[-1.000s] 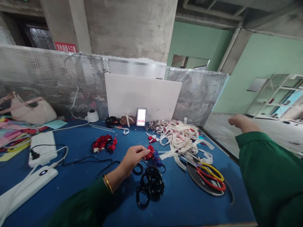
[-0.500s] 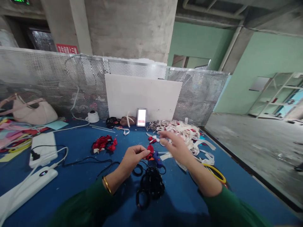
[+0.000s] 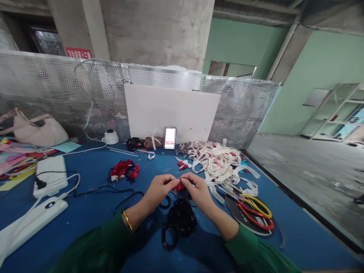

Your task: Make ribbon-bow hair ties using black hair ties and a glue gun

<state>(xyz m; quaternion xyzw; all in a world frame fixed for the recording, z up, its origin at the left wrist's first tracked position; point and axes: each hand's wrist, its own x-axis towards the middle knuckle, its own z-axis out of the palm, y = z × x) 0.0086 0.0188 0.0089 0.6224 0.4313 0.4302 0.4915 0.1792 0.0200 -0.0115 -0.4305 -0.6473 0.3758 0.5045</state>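
Note:
A small red fabric piece (image 3: 179,186) is pinched between both hands above the blue table (image 3: 96,220). My left hand (image 3: 160,189) grips its left side, thumb and fingers together. On its right side my right hand (image 3: 197,189) closes on it the same way. Black hair ties (image 3: 182,218) lie in a heap just below the hands. The glue gun is hidden behind my right hand. Left of the hands sits a pile of red and black pieces (image 3: 124,169). A red and white piece (image 3: 184,164) lies beyond the fingers.
White ribbons (image 3: 220,161) are heaped at the back right. Scissors with red and yellow handles (image 3: 257,214) rest on a black disc at the right. White power strips (image 3: 34,223) and cables lie left. A lit phone (image 3: 170,138) leans against a white board (image 3: 170,110).
My right hand has come down and left from above the ribbons and taken hold of the red piece. The scissors and disc are now uncovered. The view has shifted slightly.

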